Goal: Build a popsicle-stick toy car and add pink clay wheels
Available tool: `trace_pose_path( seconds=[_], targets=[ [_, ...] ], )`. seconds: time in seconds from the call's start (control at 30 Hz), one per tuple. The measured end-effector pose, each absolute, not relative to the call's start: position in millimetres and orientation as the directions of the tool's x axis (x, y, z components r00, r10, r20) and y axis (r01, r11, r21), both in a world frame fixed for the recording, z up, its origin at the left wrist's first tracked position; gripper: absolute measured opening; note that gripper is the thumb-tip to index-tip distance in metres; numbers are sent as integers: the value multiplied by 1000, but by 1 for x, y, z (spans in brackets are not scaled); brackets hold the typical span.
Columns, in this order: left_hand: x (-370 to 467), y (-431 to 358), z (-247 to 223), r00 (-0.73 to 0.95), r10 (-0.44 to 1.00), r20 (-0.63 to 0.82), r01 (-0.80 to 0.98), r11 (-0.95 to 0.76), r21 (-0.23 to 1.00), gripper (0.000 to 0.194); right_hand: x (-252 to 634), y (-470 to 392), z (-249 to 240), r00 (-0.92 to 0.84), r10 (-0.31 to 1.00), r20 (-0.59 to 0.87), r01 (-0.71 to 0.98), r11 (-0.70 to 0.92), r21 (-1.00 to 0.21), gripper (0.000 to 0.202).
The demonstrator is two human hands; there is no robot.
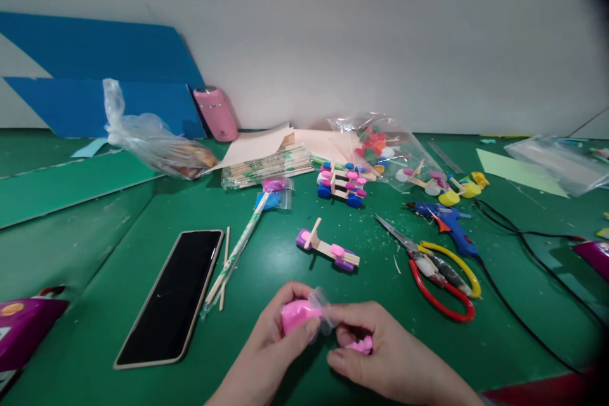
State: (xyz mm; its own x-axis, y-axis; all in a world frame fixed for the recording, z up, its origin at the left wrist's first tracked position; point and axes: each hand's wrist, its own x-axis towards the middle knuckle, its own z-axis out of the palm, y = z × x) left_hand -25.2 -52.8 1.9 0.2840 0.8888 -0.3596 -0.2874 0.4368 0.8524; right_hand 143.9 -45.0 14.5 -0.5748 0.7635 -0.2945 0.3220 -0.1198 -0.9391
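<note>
My left hand (280, 336) is closed around a lump of pink clay (297, 315) in a clear plastic wrapper (323, 312), near the bottom centre. Beside it, my right hand (375, 346) touches the wrapper with its index finger and holds a small pink clay piece (362, 346) in its curled fingers. Just beyond the hands stands a small stick model (328, 248) with purple and pink clay parts. Farther back are more stick models (341, 185) with blue, pink and white parts.
A phone (171, 298) and a wrapped bundle of sticks (242, 244) lie left. Scissors (432, 273) and a blue glue gun (447, 225) with a black cable lie right. Behind are a pink bottle (216, 114), plastic bags and paper sheets.
</note>
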Motion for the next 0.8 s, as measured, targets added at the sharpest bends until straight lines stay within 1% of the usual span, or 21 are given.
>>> trace_pose_path(
  seconds=[0.1,0.17,0.2,0.27,0.33,0.4,0.43,0.53,0.6,0.63,0.7,0.73,0.8],
  targets=[
    [-23,-53,-2,240,890,-388,-331,451,829,16,140,-46,15,-572,798,-189,371,47,-927,12],
    [-22,-51,-4,226,888,-400,-401,459,793,15,137,-48,12,-524,848,-82,347,125,-930,9],
    [-22,-50,-4,216,891,-400,-441,454,774,14,136,-49,9,-475,879,-35,312,130,-941,9],
    [-23,-48,-4,192,900,-392,-508,432,745,12,135,-53,4,-362,932,-14,204,64,-977,16],
    [-23,-48,-3,192,897,-398,-539,436,721,11,135,-55,-1,-324,942,-91,65,-74,-995,26],
    [-24,-49,-2,244,879,-411,-541,475,695,13,135,-56,-4,-367,912,-183,-69,-223,-972,34],
    [-24,-50,-1,276,867,-415,-538,497,681,15,135,-55,-6,-404,892,-204,-138,-280,-950,37],
    [-22,-53,-1,349,839,-417,-540,544,643,21,136,-53,-9,-502,845,-184,-321,-380,-868,41],
    [-22,-54,-2,366,829,-424,-549,560,621,22,137,-52,-11,-552,820,-150,-391,-413,-822,41],
    [-21,-54,-2,366,824,-432,-553,566,612,21,138,-51,-11,-560,816,-141,-404,-418,-814,40],
    [-21,-54,-2,359,819,-448,-561,573,598,20,139,-51,-9,-564,811,-158,-360,-413,-837,37],
    [-21,-54,-2,357,818,-450,-566,573,593,20,139,-51,-6,-560,807,-187,-299,-407,-863,35],
    [-20,-53,-2,357,821,-446,-571,570,591,20,140,-51,0,-552,795,-253,-115,-373,-921,32]
  ],
)
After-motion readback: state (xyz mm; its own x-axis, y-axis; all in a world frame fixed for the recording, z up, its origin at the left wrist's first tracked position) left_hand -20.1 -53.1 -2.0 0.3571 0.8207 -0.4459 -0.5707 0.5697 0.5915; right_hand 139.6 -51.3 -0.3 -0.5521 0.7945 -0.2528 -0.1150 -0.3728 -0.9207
